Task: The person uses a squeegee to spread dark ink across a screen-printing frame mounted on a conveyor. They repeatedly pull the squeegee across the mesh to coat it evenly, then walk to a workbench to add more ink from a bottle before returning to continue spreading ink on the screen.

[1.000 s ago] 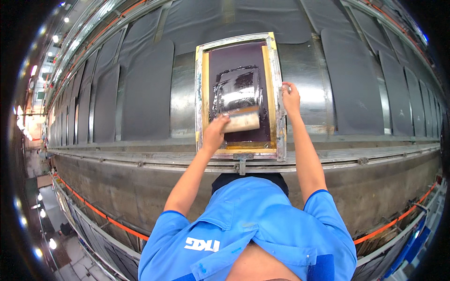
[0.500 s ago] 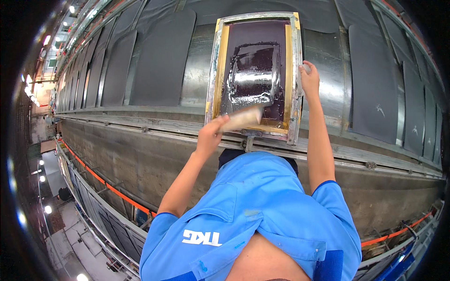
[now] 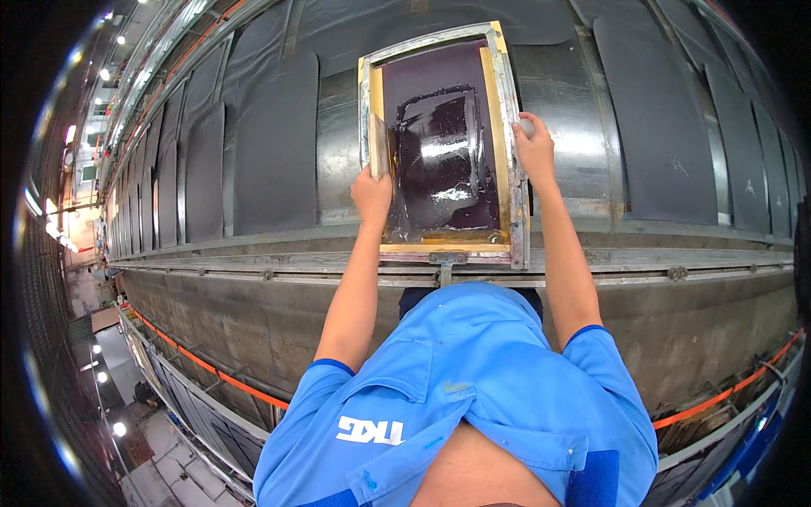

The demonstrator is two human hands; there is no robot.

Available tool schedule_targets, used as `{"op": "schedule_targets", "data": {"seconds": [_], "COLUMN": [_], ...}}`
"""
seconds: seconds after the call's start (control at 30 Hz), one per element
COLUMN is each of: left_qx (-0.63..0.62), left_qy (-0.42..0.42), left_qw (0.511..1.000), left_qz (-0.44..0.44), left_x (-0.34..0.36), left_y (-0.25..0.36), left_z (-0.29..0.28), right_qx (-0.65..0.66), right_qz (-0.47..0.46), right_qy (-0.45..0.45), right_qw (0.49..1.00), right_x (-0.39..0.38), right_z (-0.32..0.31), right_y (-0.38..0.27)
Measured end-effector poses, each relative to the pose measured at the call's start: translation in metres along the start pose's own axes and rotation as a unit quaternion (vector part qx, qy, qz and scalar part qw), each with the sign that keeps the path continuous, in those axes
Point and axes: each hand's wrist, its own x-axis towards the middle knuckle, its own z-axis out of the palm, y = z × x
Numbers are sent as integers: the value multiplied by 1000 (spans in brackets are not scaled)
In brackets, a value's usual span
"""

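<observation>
A screen-printing frame (image 3: 519, 196) with pale metal sides and yellow tape inside lies before me over a long table. Its dark purple mesh (image 3: 422, 72) carries glossy wet ink around a dark rounded rectangle. My left hand (image 3: 372, 196) is closed round the lower end of a squeegee (image 3: 378, 148) with a light wooden grip, which stands lengthwise along the frame's left inner side. My right hand (image 3: 535, 152) is closed at the frame's right side, fingers against the rail. A pale rounded piece (image 3: 527, 128), perhaps a knob, shows between thumb and fingers.
Dark grey sheets (image 3: 274, 144) lie in a row along the metal table (image 3: 338, 127) on both sides of the frame. A metal rail (image 3: 321, 272) runs along the near edge. Behind me, an orange strip (image 3: 203, 363) lines another table.
My left hand has swung the squeegee from the frame's near end to its left side, turning it from crosswise to lengthwise. My right hand stays at the frame's right side.
</observation>
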Motion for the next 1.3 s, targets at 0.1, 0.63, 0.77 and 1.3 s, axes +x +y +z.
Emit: {"op": "schedule_targets", "data": {"seconds": [0.1,0.63,0.77,1.3], "left_qx": [8,6,1,-33], "left_qy": [-8,-227,-256,-163], "left_qw": [1000,942,914,924], "left_qz": [6,246,315,344], "left_x": [31,138,124,-142], "left_y": [8,83,93,-40], "left_z": [14,44,38,-49], "right_qx": [-3,-17,7,-18], "right_qz": [-5,6,23,12], "right_qy": [0,-15,-19,-32], "right_qw": [1000,1000,1000,999], "right_x": [-3,-8,-10,-2], "right_z": [-2,-4,-5,1], "right_y": [-9,-16,-13,0]}}
